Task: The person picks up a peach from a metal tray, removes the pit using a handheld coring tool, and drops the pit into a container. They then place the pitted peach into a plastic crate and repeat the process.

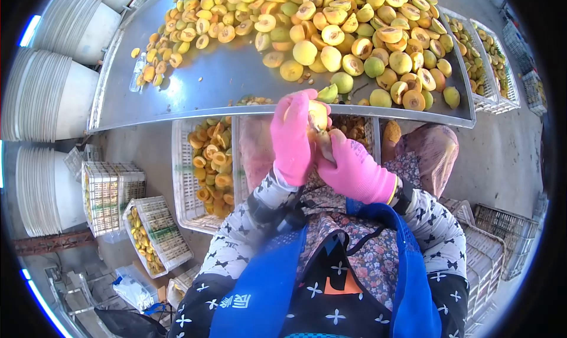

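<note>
In the head view, the person's left hand (293, 138), in a pink glove, has its fingers curled round a yellow, rounded fruit (319, 114), and it is raised at the near edge of a wide grey metal surface (227, 88). The right hand (358, 170), also in a pink glove, is just to the right and nearer; it is folded, with the thumb pressed on a narrow greyish object (324, 145), which meets the near side of the fruit and is too blurred to name. On the far part of the surface lies a large heap of yellow-orange fruits (333, 35), many of them cut in halves, with the brown middle showing. A clear plastic bottle (136, 77) lies at the left of this heap. Below the near edge, to the left of the hands, a white plastic crate (182, 193) holds orange fruit halves (215, 155). More white plastic crates with fruit (509, 104) stand on the right, at the far side. On the far left are white round containers (77, 101), in a row.
</note>
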Available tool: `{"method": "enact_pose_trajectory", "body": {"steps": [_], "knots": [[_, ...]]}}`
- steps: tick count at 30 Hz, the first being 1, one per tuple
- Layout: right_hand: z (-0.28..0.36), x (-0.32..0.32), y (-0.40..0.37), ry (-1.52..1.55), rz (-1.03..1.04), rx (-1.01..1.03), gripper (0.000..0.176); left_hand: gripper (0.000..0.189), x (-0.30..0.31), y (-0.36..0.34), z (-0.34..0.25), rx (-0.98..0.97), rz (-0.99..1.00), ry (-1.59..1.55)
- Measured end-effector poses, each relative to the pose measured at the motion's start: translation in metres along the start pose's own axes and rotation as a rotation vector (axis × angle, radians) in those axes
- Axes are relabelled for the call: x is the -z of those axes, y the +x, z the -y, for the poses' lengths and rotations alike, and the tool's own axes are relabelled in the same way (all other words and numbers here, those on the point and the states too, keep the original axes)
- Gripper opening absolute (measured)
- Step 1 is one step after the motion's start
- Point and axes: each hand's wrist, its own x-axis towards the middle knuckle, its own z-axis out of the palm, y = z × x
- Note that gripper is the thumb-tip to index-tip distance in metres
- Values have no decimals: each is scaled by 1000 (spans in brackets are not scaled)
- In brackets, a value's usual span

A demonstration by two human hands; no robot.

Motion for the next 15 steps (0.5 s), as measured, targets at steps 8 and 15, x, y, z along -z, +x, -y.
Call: {"method": "enact_pose_trajectory", "body": {"steps": [8, 15], "knots": [[-12, -8, -2, 54, 143, -204, 36, 33, 9, 11, 0, -32, 90, 44], [2, 11, 13, 741, 329, -662, 24, 40, 6, 10, 8, -162, 42, 112]]}}
